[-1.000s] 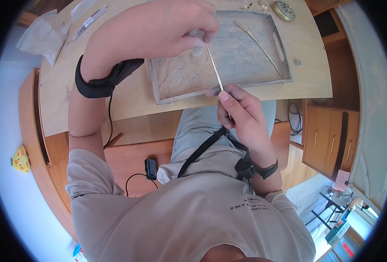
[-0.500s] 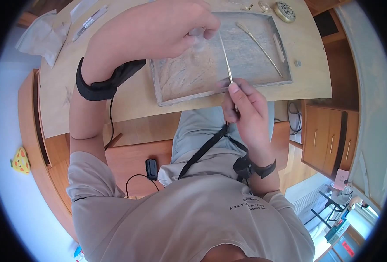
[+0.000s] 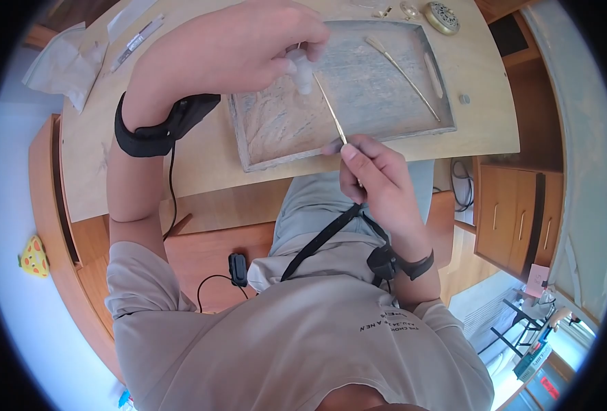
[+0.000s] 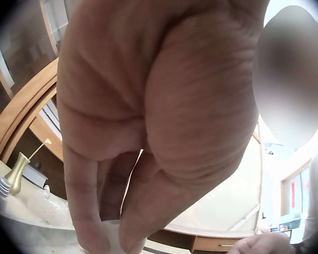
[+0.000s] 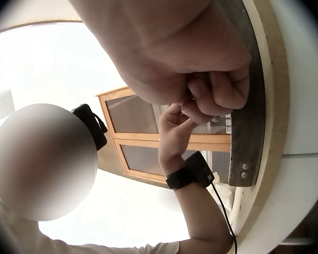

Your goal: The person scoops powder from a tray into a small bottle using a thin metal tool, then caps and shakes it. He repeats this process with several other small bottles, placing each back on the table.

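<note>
Above the left part of the grey wooden tray (image 3: 283,154), the left hand (image 3: 249,48) pinches a small frosted, whitish vial (image 3: 303,77) between thumb and fingers. In the left wrist view, the vial (image 4: 111,234) shows as a pale strip between the fingertips. The right hand (image 3: 379,171), at the tray's near edge, grips a thin gold-coloured rod-shaped tool (image 3: 331,109) between thumb and fingers. Its slim tip points up and left, right beside the vial. The right wrist view shows the right hand (image 5: 206,79) with curled fingers; the tool is hidden there.
A gold-handled brush (image 3: 403,77) lies in the tray's right part. Beyond the tray stands a round pierced gold lid (image 3: 442,18). A small grey cap (image 3: 464,99) lies to the right; pens (image 3: 137,43) and a plastic bag (image 3: 70,65) lie to the left.
The tool's tip swung right, away from the vial, then back left beside it, as the right hand moved right and returned. The vial now sits slightly lower and further left.
</note>
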